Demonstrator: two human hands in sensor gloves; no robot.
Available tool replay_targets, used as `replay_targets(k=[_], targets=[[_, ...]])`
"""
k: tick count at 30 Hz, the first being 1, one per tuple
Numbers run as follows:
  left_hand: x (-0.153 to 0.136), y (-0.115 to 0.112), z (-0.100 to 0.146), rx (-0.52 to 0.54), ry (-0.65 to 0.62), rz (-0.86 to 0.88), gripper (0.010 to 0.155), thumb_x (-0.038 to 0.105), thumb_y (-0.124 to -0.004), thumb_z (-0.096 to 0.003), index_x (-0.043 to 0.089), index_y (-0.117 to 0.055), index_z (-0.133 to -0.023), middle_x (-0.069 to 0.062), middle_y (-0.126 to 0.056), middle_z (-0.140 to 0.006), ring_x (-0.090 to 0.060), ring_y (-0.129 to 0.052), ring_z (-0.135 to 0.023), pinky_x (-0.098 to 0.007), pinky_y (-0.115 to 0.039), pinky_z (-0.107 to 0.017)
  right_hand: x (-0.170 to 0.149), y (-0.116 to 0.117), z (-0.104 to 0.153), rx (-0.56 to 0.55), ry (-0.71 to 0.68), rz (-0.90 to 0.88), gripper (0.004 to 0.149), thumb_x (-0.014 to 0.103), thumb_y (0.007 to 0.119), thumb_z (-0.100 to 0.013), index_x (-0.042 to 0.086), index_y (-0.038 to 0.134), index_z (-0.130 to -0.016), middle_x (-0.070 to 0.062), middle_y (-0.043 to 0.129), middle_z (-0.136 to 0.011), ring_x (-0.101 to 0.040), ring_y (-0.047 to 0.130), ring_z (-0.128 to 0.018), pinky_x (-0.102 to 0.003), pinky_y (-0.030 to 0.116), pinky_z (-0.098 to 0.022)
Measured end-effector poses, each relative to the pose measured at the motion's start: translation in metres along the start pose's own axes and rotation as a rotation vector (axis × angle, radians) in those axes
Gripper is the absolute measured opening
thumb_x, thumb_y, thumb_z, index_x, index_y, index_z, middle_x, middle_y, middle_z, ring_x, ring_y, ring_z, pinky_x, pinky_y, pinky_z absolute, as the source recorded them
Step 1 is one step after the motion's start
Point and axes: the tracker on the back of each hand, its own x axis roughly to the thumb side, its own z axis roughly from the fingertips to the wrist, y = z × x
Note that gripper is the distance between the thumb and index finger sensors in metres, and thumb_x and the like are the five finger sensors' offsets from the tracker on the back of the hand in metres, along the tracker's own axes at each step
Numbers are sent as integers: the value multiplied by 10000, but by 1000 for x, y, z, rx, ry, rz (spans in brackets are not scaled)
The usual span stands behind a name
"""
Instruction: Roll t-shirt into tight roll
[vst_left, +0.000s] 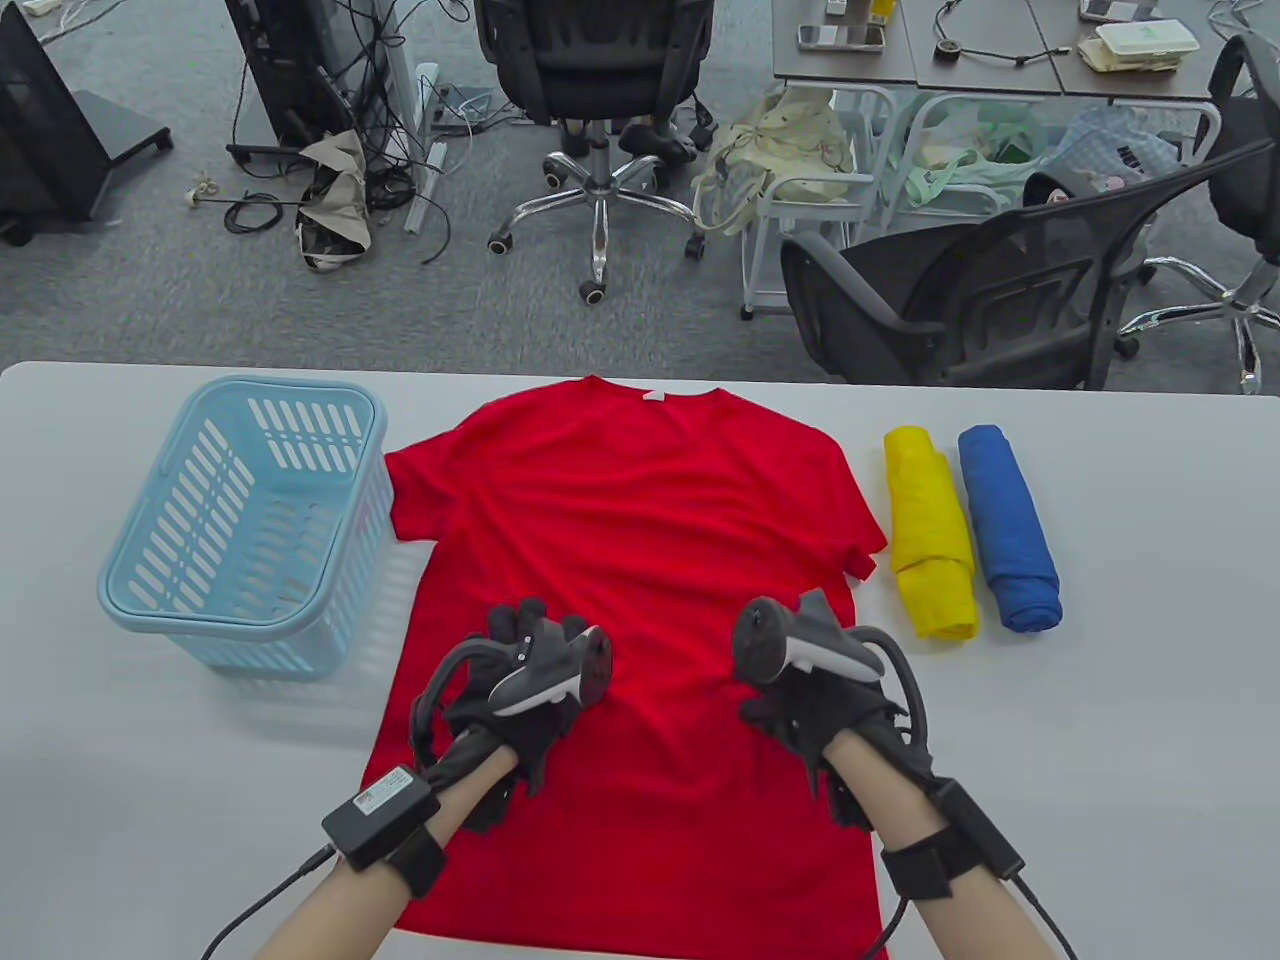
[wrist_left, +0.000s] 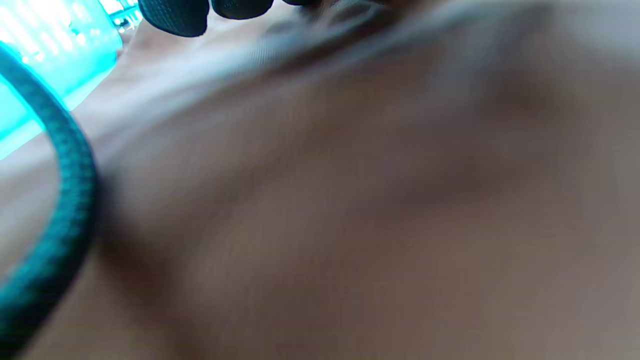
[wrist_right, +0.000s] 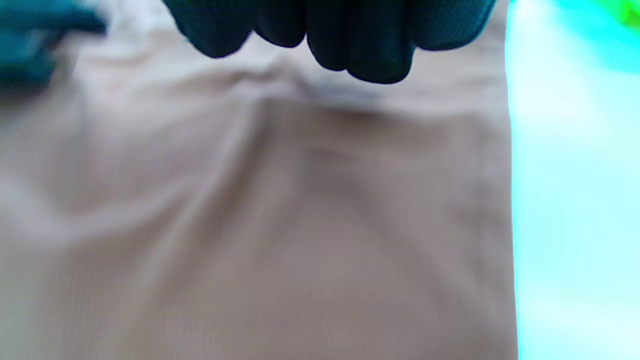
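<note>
Grey tabletop (vst_left: 1100, 700) holds my flat red t-shirt (vst_left: 640, 520), hem cut off below. Trackers hide both hands' fingers: left hand (vst_left: 520, 700) and right hand (vst_left: 810, 700) grip unreadable; wrist views blurred.

A pale grey table (vst_left: 1150, 700) carries a red t-shirt (vst_left: 640, 520) spread flat in the middle, a light blue basket (vst_left: 140, 590) at its left, and yellow (vst_left: 932, 532) and blue (vst_left: 1008, 528) rolls side by side at its right.

basket (vst_left: 245, 520) left of t-shirt (vst_left: 640, 520) | two rolls (vst_left: 970, 530) right | all on table (vst_left: 1150, 700)
</note>
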Motion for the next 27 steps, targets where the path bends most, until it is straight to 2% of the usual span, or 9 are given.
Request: replay_targets(k=[2, 5, 8, 12, 17, 19, 22, 25, 27], targets=[[-6, -12, 7, -43, -27, 12, 736, 614, -256, -520, 292, -21, -1139, -236, -105, -1233, -537, -312, -1118, -660, -482, -778, -14, -24, -15, -73, 75, -60, 565, 335, 667, -636, 184, 511, -1157, -163, 581, -1172, -402, 699, -1034, -537, 602, -705], [-18, -17, 16, -83, -47, 40, 750, 629, -310, -527, 298, -35, -1141, -232, -106, -1234, -536, -306, -1119, -672, -474, -779, -28, -44, -42, -107, 156, -109, 589, 304, 622, -652, 164, 409, -1183, -185, 420, -1216, -445, 526, -1103, -564, 508, -743], [-24, -23, 17, -96, -69, 41, 756, 635, -282, -522, 298, 27, -1125, -228, -32, -1220, -540, -230, -1115, -683, -418, -785, -32, -48, -69, -32, 168, -125, 607, 306, 599, -657, 163, 354, -1194, -185, 351, -1230, -459, 427, -1133, -573, 466, -758], [-23, -26, 17, -95, -67, 9, 753, 631, -226, -513, 284, 68, -1114, -237, -4, -1211, -544, -212, -1111, -682, -404, -785, -37, -47, -106, 66, 233, -121, 638, 360, 563, -661, 135, 312, -1203, -216, 333, -1225, -462, 405, -1136, -569, 466, -758], [-22, -26, 19, -83, -70, -1, 752, 626, -216, -512, 276, 59, -1118, -247, -17, -1213, -547, -225, -1111, -677, -406, -788, -46, -48, -133, 86, 326, -192, 684, 398, 470, -676, 118, 132, -1202, -218, 92, -1214, -465, 144, -1133, -582, 321, -782], [-23, -25, 21, -71, -83, 12, 754, 622, -223, -511, 272, 39, -1125, -245, -35, -1217, -538, -232, -1113, -673, -407, -789, -46, -46, -135, 85, 316, -210, 693, 395, 449, -678, 118, 71, -1189, -213, 18, -1197, -466, 72, -1118, -583, 273, -783], [-28, -19, 28, -9, -100, 69, 765, 619, -244, -513, 261, -1, -1145, -237, -65, -1231, -532, -239, -1122, -684, -404, -784, -31, -44, -120, 24, 245, -137, 726, 427, 471, -676, 111, 65, -1187, -219, -4, -1188, -480, 53, -1105, -589, 262, -775], [-36, -16, 28, 8, -76, 82, 764, 618, -283, -525, 257, -80, -1167, -230, -135, -1247, -525, -290, -1128, -679, -434, -782, -8, -36, -96, -24, 207, 16, 777, 501, 536, -654, 89, 175, -1205, -253, 121, -1205, -528, 194, -1108, -601, 355, -758], [-42, -18, 26, -2, -52, 85, 761, 613, -287, -525, 252, -99, -1169, -230, -157, -1247, -524, -308, -1125, -672, -445, -781, 9, -23, -82, 23, 161, 112, 805, 556, 540, -637, 68, 252, -1210, -284, 240, -1205, -547, 333, -1102, -601, 448, -741]])
